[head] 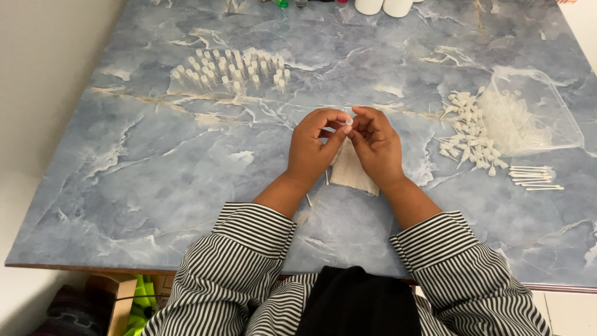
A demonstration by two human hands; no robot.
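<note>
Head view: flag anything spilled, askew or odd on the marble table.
The white plastic parts lie in a loose heap spilling from the open mouth of the clear bag, unlike the small vials standing upright in rows. A thin white stick lies alone by the left wrist. Both hands pinch one small white piece.

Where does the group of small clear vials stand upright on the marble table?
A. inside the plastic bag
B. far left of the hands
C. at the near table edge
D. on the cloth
B: the upright clear vials stand far left, beyond the left hand.
</note>
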